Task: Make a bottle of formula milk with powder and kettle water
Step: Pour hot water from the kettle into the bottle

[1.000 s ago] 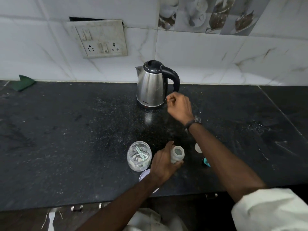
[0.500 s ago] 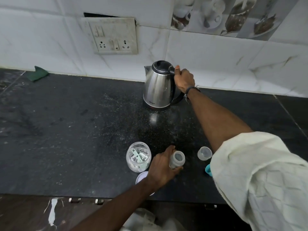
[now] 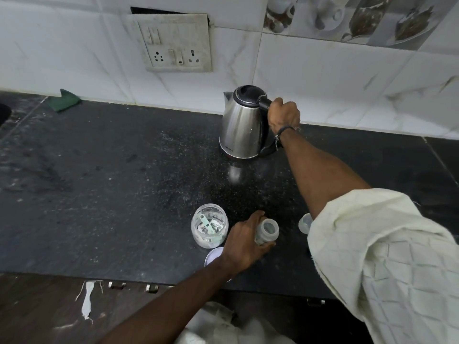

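A steel kettle with a black lid stands at the back of the dark counter, against the tiled wall. My right hand is wrapped around its black handle. Near the front edge my left hand grips an open, uncapped baby bottle that stands upright on the counter. Just left of it sits a clear powder jar, open, with a pale green scoop inside. The jar's lid lies flat in front of it, partly under my wrist.
A clear bottle cap stands right of the bottle, half hidden by my right sleeve. A green cloth lies at the back left by the wall. A socket panel is on the wall above. White powder dusts the counter's middle.
My right hand reached from the counter to the kettle's handle and closed around it. My left hand has stayed on the bottle. The camera has leaned forward.
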The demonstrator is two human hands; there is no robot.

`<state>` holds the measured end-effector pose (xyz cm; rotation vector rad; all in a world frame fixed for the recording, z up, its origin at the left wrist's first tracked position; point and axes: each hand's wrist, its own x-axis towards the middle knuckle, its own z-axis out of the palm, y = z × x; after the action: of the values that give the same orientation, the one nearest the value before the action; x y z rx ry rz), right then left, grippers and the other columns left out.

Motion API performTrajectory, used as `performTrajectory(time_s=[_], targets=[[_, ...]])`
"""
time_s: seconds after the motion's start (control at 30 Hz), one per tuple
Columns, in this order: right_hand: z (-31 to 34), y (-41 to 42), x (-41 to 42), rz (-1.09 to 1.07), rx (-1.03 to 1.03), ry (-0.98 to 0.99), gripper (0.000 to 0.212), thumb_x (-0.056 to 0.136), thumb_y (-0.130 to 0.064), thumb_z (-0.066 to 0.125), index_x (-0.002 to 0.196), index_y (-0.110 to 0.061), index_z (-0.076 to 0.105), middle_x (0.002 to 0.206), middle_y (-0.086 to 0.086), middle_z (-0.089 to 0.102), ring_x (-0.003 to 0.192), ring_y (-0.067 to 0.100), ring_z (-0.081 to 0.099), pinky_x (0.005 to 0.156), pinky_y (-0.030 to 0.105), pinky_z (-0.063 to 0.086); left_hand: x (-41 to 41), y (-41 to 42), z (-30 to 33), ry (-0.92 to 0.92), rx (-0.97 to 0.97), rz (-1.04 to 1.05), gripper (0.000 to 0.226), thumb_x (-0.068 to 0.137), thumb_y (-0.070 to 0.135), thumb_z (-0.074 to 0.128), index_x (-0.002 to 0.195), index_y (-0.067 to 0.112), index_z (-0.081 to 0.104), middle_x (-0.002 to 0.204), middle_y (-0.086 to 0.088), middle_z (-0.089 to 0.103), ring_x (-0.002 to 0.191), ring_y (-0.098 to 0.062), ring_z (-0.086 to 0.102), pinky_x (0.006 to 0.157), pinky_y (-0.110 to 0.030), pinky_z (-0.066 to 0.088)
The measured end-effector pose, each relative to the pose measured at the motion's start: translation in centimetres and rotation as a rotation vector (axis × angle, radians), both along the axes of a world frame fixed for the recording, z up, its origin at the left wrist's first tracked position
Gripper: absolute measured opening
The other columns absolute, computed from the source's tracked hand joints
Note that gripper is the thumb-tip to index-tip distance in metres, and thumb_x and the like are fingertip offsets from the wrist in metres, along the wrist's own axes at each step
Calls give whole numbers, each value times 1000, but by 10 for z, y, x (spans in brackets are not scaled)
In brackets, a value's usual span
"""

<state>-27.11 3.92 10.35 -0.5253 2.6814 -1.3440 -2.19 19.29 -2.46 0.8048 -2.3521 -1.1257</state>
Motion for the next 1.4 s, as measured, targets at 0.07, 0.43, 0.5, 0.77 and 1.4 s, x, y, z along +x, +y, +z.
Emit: performTrajectory(time_s=[0.07, 0.43, 0.5, 0.77, 1.4], targets=[[0, 8, 4, 2, -9, 8, 35, 92, -31, 43, 82, -4, 63, 89, 15, 67, 85, 33, 60, 68, 30, 36, 0, 0, 0, -8, 9, -1, 74, 69, 41, 82, 132, 19, 49, 111, 2, 72, 98, -23, 68, 79, -27, 48], [-13, 82, 33, 78, -66, 69, 44, 88, -28, 45, 46, -20, 37, 46, -7, 37, 44, 12, 35, 43, 24, 24, 0, 1, 2, 25, -7, 16, 73, 66, 38, 86, 127, 15, 53, 105, 2, 74, 94, -22, 68, 72, -14, 35], [-14, 96, 35, 81, -86, 69, 44, 87, -27, 48, 44, -21, 37, 45, -8, 35, 42, 10, 32, 43, 23, 24, 0, 1, 2, 34, -13, 11, 71, 66, 37, 85, 126, 15, 53, 105, 2, 73, 94, -24, 68, 73, -18, 38], [17, 138, 25, 201, -120, 142, 42, 83, -22, 54, 44, -20, 38, 45, -5, 34, 44, 12, 30, 45, 24, 26, 2, 2, 4, 33, 38, -4, 70, 67, 36, 84, 128, 21, 53, 107, 4, 73, 97, -19, 69, 83, -34, 53], [102, 161, 19, 786, -20, 635, 26, 65, -14, 51, 46, -3, 37, 44, 9, 30, 46, 17, 23, 46, 27, 20, 0, 5, -2, 31, 26, 32, 79, 67, 38, 85, 134, 17, 48, 115, 2, 71, 103, -19, 68, 85, -23, 46]])
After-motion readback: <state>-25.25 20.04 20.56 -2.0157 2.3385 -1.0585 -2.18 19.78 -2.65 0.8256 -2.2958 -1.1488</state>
